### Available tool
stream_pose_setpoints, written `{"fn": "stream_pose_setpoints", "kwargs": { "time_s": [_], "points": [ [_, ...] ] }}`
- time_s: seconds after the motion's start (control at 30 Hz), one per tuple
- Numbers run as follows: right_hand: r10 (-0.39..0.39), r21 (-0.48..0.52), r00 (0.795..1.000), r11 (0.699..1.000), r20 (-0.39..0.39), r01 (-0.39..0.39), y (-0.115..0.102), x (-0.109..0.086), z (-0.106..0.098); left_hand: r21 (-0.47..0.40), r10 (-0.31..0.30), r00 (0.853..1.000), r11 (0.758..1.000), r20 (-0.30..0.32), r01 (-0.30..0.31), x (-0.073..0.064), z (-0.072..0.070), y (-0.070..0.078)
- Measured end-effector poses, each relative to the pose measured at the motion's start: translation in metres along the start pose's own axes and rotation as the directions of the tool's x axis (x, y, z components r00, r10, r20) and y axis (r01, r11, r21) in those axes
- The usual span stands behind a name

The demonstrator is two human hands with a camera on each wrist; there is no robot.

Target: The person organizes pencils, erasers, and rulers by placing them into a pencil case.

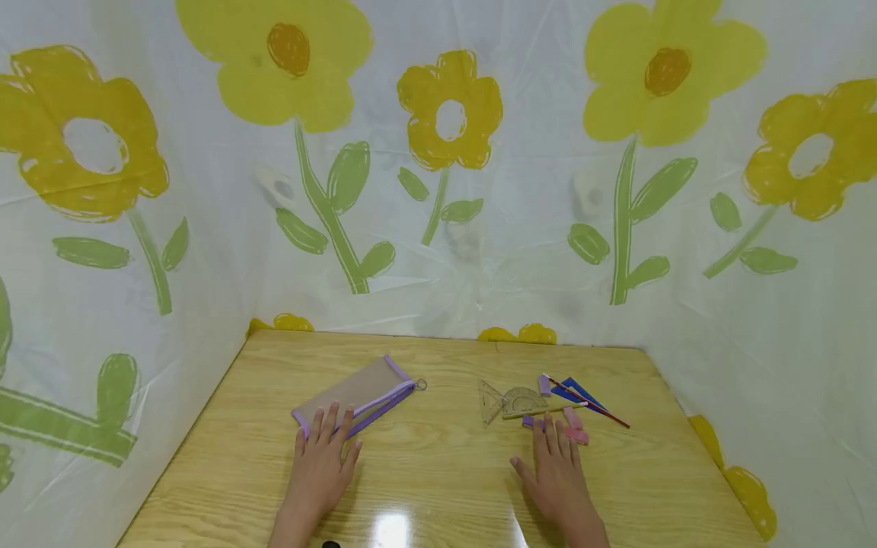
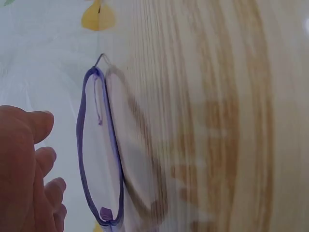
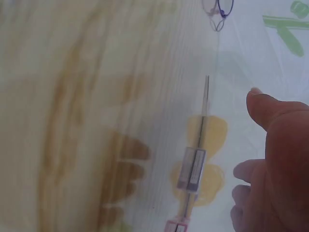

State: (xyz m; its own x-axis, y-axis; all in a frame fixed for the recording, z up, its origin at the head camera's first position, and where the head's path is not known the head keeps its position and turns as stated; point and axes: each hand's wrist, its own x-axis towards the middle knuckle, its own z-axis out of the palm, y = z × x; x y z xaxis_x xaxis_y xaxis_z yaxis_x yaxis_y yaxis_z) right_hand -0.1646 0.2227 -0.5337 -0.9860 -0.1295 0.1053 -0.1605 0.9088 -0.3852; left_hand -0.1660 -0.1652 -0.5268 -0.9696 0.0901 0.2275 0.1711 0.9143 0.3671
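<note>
A see-through zip pouch (image 1: pixel 352 388) with purple edging lies slanted on the table, its mouth gaping in the left wrist view. My left hand (image 1: pixel 322 468) hovers at its near edge, fingers spread and holding nothing. Whether the fingertips touch the pouch I cannot tell. My right hand (image 1: pixel 556 476), fingers extended, is just in front of a stationery pile. That pile has a clear set square (image 1: pixel 489 403), a clear protractor (image 1: pixel 524 399), a yellow pencil (image 1: pixel 541 412), a blue triangular piece (image 1: pixel 570 390), a thin red stick (image 1: pixel 606 415), purple erasers (image 1: pixel 544 386) and pink erasers (image 1: pixel 578 435).
The wooden table (image 1: pixel 438 472) is enclosed at the back and both sides by a white flower-printed curtain (image 1: pixel 521 251). A metal ring (image 1: pixel 421 384) hangs off the pouch's right corner. A small dark object (image 1: pixel 331 544) shows at the bottom edge.
</note>
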Motion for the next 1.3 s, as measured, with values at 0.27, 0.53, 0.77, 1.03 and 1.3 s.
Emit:
{"fn": "stream_pose_setpoints", "kwargs": {
  "time_s": [0.27, 0.53, 0.77, 1.03, 1.3],
  "points": [
    [0.015, 0.044, 0.998, 0.999, 0.057, -0.017, -0.003, -0.002, 0.0, -0.042, 0.034, 0.999, 0.999, 0.02, -0.033, 0.005, -0.002, 0.001],
    [-0.039, 0.141, 0.992, 0.99, 0.122, 0.022, -0.005, -0.001, -0.003, -0.08, 0.156, 0.987, 0.985, 0.032, -0.153, 0.018, -0.006, 0.001],
    [-0.11, 0.294, 0.975, 0.954, 0.192, 0.05, -0.007, 0.009, -0.004, -0.068, 0.213, 0.971, 0.976, 0.11, -0.206, 0.031, -0.006, -0.001],
    [-0.199, 0.433, 0.958, 0.897, 0.208, 0.092, -0.008, 0.033, -0.012, -0.066, 0.248, 0.947, 0.969, 0.201, -0.24, 0.045, -0.001, -0.01],
    [-0.17, 0.57, 0.977, 0.819, 0.127, 0.069, 0.007, 0.066, -0.006, -0.085, 0.235, 0.944, 0.972, 0.233, -0.22, 0.052, 0.003, -0.015]
  ]
}}
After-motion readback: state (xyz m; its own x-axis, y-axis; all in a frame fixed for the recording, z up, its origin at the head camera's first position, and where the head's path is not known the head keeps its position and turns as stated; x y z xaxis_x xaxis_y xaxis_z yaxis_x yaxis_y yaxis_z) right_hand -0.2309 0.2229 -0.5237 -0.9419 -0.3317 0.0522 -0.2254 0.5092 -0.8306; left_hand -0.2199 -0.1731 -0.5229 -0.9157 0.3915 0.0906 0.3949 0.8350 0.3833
